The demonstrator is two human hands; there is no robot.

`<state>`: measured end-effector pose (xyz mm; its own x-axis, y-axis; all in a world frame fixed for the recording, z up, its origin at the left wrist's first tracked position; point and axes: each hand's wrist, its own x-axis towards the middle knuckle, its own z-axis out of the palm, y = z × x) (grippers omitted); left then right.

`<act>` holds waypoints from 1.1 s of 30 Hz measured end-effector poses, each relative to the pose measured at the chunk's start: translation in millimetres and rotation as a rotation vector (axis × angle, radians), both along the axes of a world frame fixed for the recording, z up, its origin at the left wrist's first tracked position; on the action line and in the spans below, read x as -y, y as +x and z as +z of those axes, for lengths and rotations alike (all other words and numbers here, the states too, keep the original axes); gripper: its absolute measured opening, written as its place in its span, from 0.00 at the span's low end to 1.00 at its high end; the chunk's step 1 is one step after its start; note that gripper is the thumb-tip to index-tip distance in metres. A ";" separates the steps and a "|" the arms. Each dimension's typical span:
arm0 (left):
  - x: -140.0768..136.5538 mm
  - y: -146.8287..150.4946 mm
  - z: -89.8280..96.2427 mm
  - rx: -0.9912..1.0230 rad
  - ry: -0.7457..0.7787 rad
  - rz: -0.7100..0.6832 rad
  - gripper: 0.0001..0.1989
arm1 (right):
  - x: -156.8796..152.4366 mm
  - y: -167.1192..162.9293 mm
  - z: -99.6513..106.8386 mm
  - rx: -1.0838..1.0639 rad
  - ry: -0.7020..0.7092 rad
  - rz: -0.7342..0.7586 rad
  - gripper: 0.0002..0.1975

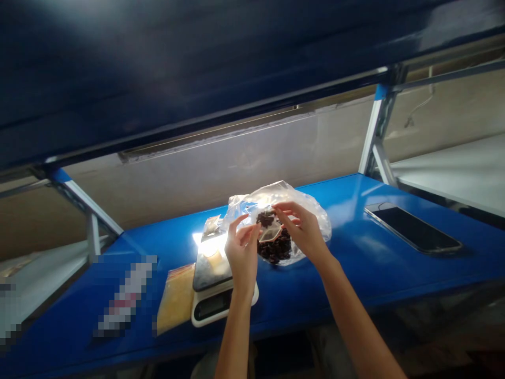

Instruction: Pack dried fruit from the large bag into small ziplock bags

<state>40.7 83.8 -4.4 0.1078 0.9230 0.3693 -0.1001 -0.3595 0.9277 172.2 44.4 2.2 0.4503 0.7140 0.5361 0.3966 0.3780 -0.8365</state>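
Note:
A small clear plastic bag (270,233) with dark pieces in it is held between my two hands. My left hand (242,252) pinches its left edge with the thumb, the index finger raised apart. On the upper right edge, the thumb and fingers of my right hand (300,229) close on it. Just below and behind lies a large clear plastic bag (315,210), spread wide, with a heap of dark dried pieces (275,249) inside. Beside my left hand stands a white kitchen scale (213,305), its dark top glaring with reflected light.
A zip bag of yellowish contents (176,299) lies left of the scale, and a small packet (213,225) sits at its far edge. Farther left is a blurred-out item (128,300). A phone (414,226) lies at right on the blue shelf (379,273). Another shelf (197,68) hangs overhead.

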 end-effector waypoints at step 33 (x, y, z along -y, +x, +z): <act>1.7 6.5 -2.5 -0.138 0.287 0.288 0.09 | -0.9 -14.3 -5.3 -0.177 0.031 -0.303 0.15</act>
